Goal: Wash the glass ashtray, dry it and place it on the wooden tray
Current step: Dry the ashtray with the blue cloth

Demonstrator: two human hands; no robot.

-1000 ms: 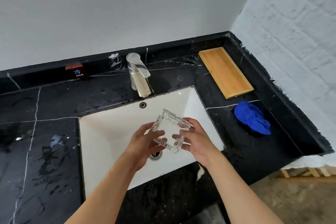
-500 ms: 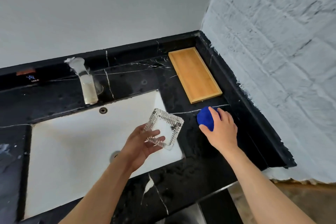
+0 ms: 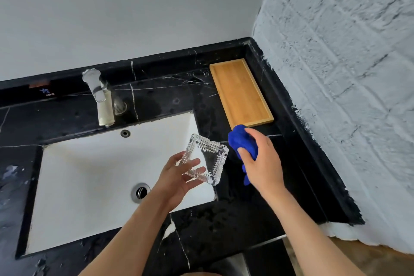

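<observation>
My left hand (image 3: 179,177) grips the square cut-glass ashtray (image 3: 207,158) by its near-left edge and holds it tilted above the right end of the white sink (image 3: 89,186). My right hand (image 3: 262,161) is closed on a crumpled blue cloth (image 3: 242,141), lifted just off the black counter to the right of the ashtray. A small gap separates cloth and ashtray. The wooden tray (image 3: 240,93) lies bare on the counter in the back right corner, just beyond the cloth.
A chrome faucet (image 3: 100,96) stands behind the sink, with no water running. The drain (image 3: 140,191) sits below my left wrist. The black marble counter (image 3: 224,219) carries water spots. A white brick wall (image 3: 347,96) borders the counter on the right.
My right hand let go of the ashtray, reached right to the blue cloth, closed on it and lifted it toward the ashtray. My left hand now holds the ashtray alone.
</observation>
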